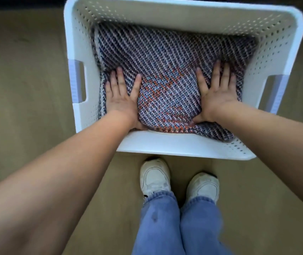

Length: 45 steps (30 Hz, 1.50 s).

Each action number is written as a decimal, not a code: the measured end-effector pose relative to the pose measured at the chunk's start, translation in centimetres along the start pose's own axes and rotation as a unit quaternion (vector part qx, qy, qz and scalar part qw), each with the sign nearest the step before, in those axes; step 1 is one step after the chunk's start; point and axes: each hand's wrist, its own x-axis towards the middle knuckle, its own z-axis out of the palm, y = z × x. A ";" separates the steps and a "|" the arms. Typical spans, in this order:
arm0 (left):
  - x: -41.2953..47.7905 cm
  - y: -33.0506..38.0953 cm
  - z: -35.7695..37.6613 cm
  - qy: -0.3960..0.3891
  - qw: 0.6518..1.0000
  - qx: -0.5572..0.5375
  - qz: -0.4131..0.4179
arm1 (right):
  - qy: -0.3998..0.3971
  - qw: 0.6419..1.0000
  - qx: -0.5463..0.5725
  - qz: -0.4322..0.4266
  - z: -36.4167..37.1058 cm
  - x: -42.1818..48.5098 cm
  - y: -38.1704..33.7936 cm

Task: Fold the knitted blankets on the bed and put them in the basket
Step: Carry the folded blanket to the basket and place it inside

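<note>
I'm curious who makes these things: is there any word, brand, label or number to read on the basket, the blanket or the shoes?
None: no text shows on the white basket or the knitted blanket.
A small dark mark on one of the white shoes is too blurred to read.

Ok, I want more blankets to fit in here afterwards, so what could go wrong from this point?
1. The knitted blanket humps up at its near right corner against the basket rim; it may ride over the edge.
2. The left hand and right hand only press it flat, so the knit could spring up once released.
3. The shoes stand close to the basket, so a step forward could knock it.
</note>
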 end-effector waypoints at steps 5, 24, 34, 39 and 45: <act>-1.8 1.3 -2.6 0.172 0.969 -0.051 0.172 | 0.206 0.968 0.061 -0.129 -2.0 -2.4 -4.2; -5.2 2.0 -3.1 0.096 0.993 -0.003 0.072 | 0.159 0.979 0.065 -0.111 -2.8 -6.9 -3.8; -29.6 1.8 -11.3 0.234 0.960 -0.046 0.145 | 0.236 0.963 0.121 -0.053 -10.0 -31.8 3.0; -42.9 1.7 -15.5 0.276 0.935 -0.023 0.221 | 0.275 0.928 0.236 0.088 -11.4 -46.0 4.6; -58.6 3.5 -15.6 0.302 0.893 0.068 0.326 | 0.293 0.874 0.326 0.209 -6.8 -62.7 3.1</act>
